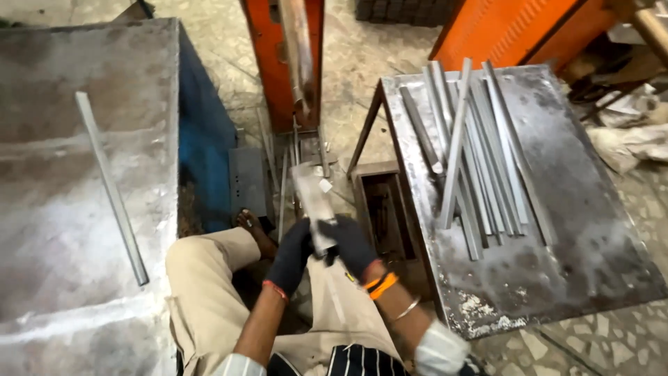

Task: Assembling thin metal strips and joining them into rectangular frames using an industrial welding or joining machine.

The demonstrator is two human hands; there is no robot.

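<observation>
Both my hands wear dark gloves and grip the near end of a flat grey metal strip (pixel 312 200) above my lap. My left hand (pixel 290 255) holds its left edge and my right hand (pixel 353 245) holds its right edge. The strip points away from me toward the base of an orange press machine (pixel 275 63). I sit with my knees in beige trousers, a bare foot (pixel 252 226) near the machine's base.
A metal table (pixel 570 244) on my right carries several long grey metal strips (pixel 473 153). A large grey metal surface (pixel 62 209) on my left holds one long strip (pixel 111 188). An open metal box (pixel 383 209) stands beside the right table. More strips lie by the machine base.
</observation>
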